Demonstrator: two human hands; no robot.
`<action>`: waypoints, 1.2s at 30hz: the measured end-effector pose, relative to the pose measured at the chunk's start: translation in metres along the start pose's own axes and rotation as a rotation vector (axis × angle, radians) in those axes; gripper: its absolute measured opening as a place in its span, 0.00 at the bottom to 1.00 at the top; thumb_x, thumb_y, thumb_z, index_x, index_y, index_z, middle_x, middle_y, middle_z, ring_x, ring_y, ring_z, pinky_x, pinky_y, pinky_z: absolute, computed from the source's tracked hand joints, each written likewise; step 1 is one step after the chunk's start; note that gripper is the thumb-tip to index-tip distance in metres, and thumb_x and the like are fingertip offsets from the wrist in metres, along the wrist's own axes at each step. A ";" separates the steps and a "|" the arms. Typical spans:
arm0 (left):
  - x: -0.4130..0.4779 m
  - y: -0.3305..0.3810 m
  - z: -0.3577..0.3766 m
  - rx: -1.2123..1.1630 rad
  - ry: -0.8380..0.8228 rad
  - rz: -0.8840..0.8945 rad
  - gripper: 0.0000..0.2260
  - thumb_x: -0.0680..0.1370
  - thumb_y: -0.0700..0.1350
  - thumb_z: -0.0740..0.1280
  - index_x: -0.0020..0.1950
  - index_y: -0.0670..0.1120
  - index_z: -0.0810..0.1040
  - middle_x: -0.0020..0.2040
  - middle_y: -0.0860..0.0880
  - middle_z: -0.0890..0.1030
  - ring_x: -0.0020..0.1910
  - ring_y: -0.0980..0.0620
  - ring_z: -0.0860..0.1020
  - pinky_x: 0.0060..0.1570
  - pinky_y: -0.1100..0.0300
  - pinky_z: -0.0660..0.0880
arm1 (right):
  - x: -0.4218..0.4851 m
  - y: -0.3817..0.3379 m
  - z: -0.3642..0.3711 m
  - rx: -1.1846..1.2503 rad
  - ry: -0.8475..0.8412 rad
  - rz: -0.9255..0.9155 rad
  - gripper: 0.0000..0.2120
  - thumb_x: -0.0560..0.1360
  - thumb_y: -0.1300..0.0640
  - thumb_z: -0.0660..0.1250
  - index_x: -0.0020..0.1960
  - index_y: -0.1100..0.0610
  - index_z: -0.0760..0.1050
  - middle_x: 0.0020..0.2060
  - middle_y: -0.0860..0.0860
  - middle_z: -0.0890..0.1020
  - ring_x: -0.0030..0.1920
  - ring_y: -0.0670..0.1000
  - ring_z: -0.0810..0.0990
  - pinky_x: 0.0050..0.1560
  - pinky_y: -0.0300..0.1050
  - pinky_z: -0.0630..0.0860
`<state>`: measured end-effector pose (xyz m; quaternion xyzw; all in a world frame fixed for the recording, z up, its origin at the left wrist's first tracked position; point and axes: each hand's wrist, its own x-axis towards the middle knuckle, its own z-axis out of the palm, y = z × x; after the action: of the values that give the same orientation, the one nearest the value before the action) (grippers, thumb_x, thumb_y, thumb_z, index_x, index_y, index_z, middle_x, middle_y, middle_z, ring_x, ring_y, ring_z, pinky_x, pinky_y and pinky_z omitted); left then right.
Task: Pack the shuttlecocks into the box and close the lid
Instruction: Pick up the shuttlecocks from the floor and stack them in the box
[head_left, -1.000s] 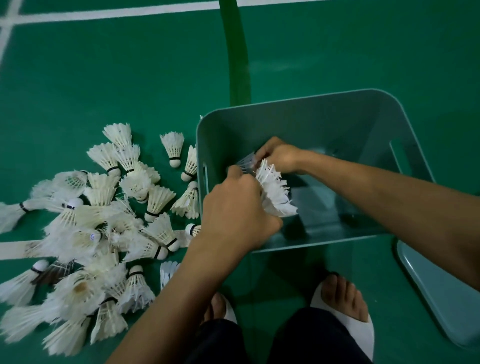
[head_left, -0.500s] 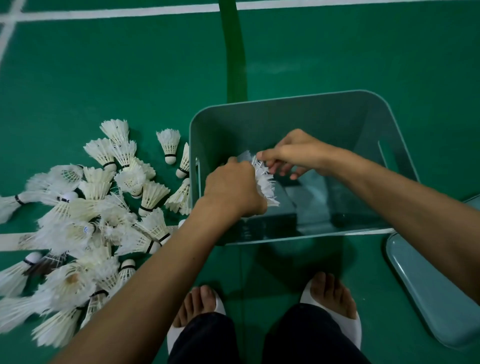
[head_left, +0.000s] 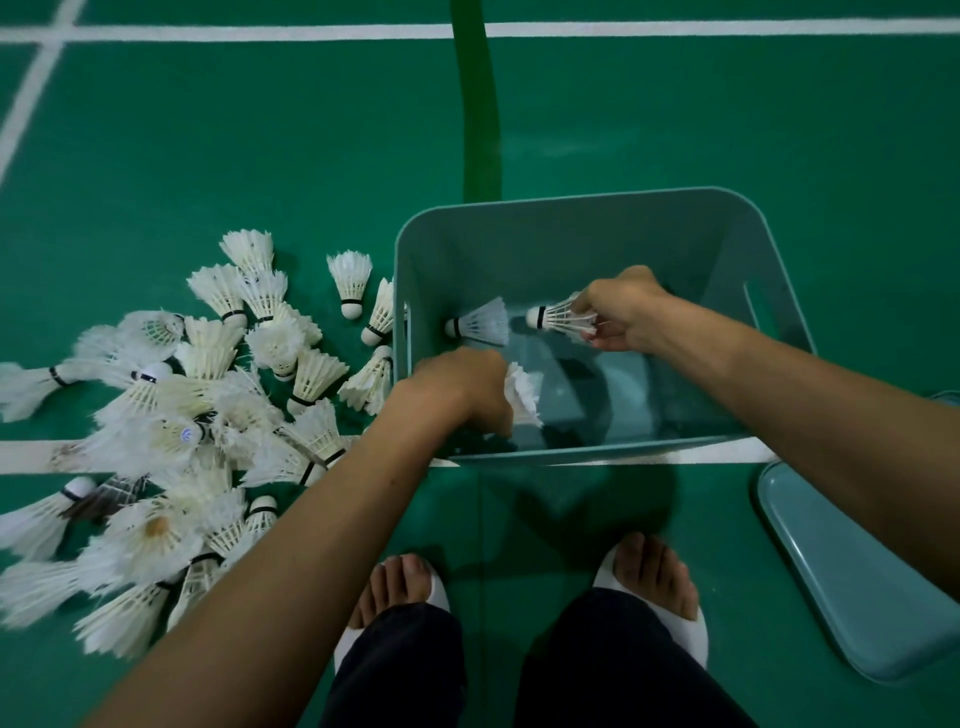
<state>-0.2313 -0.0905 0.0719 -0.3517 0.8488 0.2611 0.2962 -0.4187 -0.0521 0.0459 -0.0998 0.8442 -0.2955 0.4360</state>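
Right hand (head_left: 618, 314) is down inside the box (head_left: 571, 201), fingers pinched on the feather skirt of a shuttlecock (head_left: 556, 317). Its cork tip points left and it is held over the box floor. Left hand (head_left: 460, 384) is at the near left corner of the box, fingers curled round a bunch of white feathers (head_left: 522, 397). How many birds are in that grip I cannot tell, since the hand covers most of it.

Between the two hands is a loose shuttlecock (head_left: 480, 325), cork close to the left wall, feathers fanned to the right, a little blurred. Whether it lies on the bottom or is in the air, I cannot tell.

The box is teal, open on top, with rounded corners and a handle slot (head_left: 753, 306) in its right wall. It stands on the green court floor (head_left: 208, 156), its near edge over a white line. The lid (head_left: 857, 582) lies flat on the floor to the right, apart from the box, so the box is not closed.

On the left is the big pile (head_left: 208, 415) — dozens of white shuttlecocks heaped on the floor, the nearest few right up against the box's left wall.

In the foreground are two feet in white slides (head_left: 691, 634) and dark trousers, toes pointing at the box. A darker green stripe (head_left: 478, 104) runs away from the far rim towards another white line.
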 end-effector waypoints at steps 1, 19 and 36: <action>0.001 -0.002 0.001 0.011 -0.037 0.006 0.11 0.73 0.50 0.75 0.45 0.47 0.75 0.46 0.48 0.78 0.45 0.45 0.79 0.47 0.53 0.77 | 0.002 -0.001 0.004 0.022 -0.007 0.008 0.06 0.75 0.66 0.70 0.40 0.62 0.76 0.38 0.60 0.83 0.29 0.55 0.80 0.34 0.46 0.77; 0.025 -0.001 -0.001 -0.126 0.100 0.143 0.13 0.76 0.49 0.74 0.53 0.44 0.74 0.53 0.44 0.79 0.48 0.45 0.75 0.48 0.54 0.73 | 0.001 -0.021 0.057 0.023 -0.175 -0.038 0.15 0.77 0.47 0.70 0.48 0.61 0.80 0.36 0.53 0.82 0.35 0.51 0.77 0.33 0.42 0.72; 0.018 0.019 -0.002 -0.230 0.271 0.039 0.19 0.78 0.49 0.70 0.64 0.42 0.70 0.65 0.38 0.74 0.60 0.38 0.75 0.54 0.50 0.73 | -0.033 0.012 -0.007 -0.431 -0.021 -0.409 0.08 0.69 0.60 0.74 0.32 0.61 0.82 0.27 0.54 0.81 0.26 0.50 0.77 0.30 0.46 0.80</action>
<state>-0.2561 -0.0882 0.0651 -0.3989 0.8521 0.3123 0.1316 -0.4033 -0.0257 0.0648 -0.3612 0.8453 -0.1900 0.3448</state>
